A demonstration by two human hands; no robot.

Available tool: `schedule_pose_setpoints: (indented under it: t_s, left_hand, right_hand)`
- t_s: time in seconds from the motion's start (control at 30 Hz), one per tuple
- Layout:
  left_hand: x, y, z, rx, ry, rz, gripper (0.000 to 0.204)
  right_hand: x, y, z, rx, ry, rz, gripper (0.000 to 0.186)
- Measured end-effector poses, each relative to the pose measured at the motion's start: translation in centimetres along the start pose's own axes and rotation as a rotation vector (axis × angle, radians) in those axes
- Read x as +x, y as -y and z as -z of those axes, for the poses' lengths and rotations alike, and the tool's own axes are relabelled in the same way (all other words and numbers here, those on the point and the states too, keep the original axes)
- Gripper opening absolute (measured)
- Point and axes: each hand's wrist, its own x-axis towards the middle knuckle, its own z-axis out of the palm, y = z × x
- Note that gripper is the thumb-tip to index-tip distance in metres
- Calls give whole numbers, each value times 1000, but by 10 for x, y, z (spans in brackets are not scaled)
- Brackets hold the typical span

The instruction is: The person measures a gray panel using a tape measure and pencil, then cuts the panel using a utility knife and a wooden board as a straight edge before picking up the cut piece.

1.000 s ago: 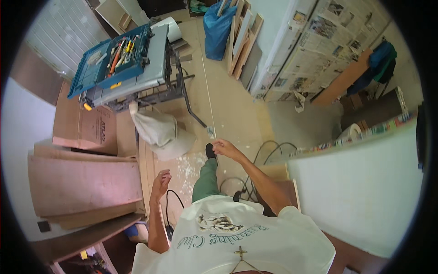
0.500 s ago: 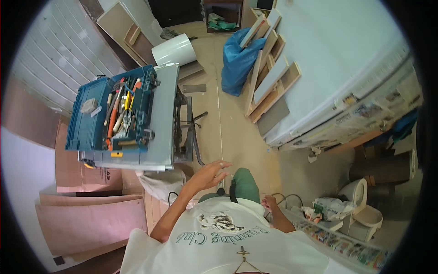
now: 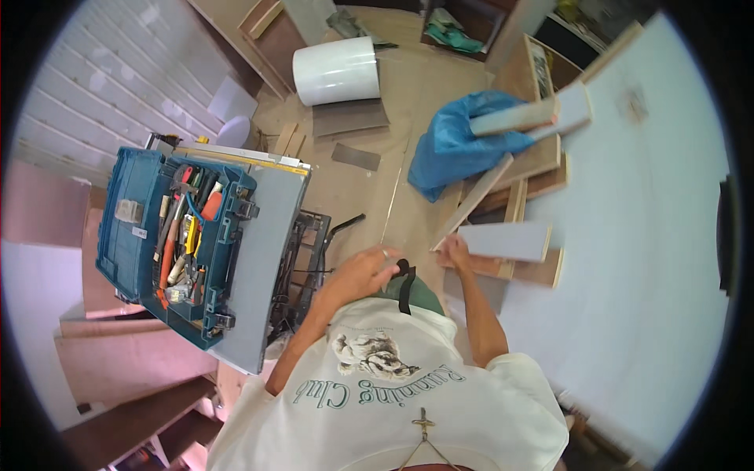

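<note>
My left hand [image 3: 363, 272] hovers in front of my waist with its fingers apart and nothing in it, close to a dark strap [image 3: 406, 290] by my green trousers. Beyond it, my right hand [image 3: 453, 253] is held with curled fingers, beside the near end of a white-faced wooden board [image 3: 503, 239]; I see nothing held in it, and whether it touches the board cannot be made out. To my left, a blue toolbox [image 3: 228, 263] lies with its lid [image 3: 126, 235] laid back, full of pliers, handles and other hand tools, on a grey-topped stand [image 3: 271, 235].
Several wooden boards [image 3: 542, 161] lean with a blue plastic bag [image 3: 452, 149] against a large white panel [image 3: 636, 228] on the right. A white cylinder [image 3: 336, 72] and a flat grey piece [image 3: 356, 156] lie on the floor ahead. Dark metal legs [image 3: 318, 243] stick out beside the stand.
My body has moved forward and turned right, so the boards and blue bag are nearer. My right hand has come up and forward beside the boards; the left stays open.
</note>
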Motion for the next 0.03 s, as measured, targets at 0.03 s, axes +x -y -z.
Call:
schedule_pose_setpoints:
  t_s: [0.03]
  left_hand:
    - [24, 0, 14, -48, -92, -7, 33]
  right_hand:
    - [68, 30, 23, 239, -34, 2, 26]
